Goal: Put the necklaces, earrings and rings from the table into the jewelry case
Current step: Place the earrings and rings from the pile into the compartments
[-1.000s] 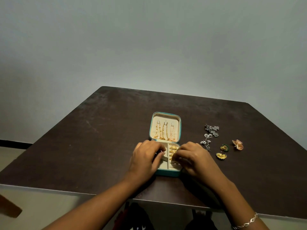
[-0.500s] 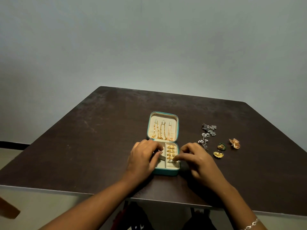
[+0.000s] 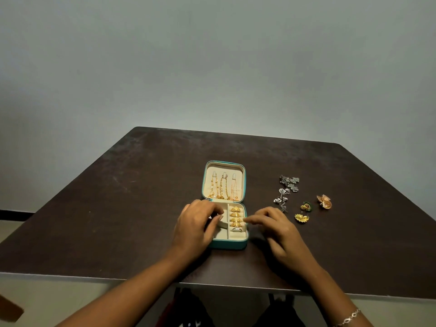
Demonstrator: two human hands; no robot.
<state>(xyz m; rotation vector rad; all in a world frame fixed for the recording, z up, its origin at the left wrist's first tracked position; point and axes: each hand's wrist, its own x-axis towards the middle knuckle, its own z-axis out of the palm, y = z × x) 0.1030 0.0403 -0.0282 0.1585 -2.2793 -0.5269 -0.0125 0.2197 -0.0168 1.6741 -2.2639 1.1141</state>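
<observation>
Jewelry case (image 3: 228, 244) sits mid-table toward the near edge, lid open and laid back: teal shell, rounded corners, soft cream lining

Lid half: three gold chain necklaces (image 3: 221, 188) hang side by side from small hooks

Base half, right column: padded roll with four domed gold filigree rings (image 3: 236, 218) in a row, and one thin silver ring (image 3: 236, 229) nearest the front

Left column: cream compartments, mostly hidden under left hand (image 3: 195, 225). Its fingers are bent and close together over them, can't tell if they grip anything

Right hand (image 3: 280, 228) is just beside the case's right wall, fingers loosely stretched, slightly apart, holding nothing, tips at the rim. Silver chain bracelet (image 3: 348, 318) on that wrist

Loose on the dark brown matte table (image 3: 141, 208), right of the case and apart from it: silver leaf cluster (image 3: 289, 182), silver flower sprig (image 3: 282, 200), green-and-gold stud (image 3: 306, 206), gold flower stud (image 3: 301, 217), copper-toned piece (image 3: 324, 201)
</observation>
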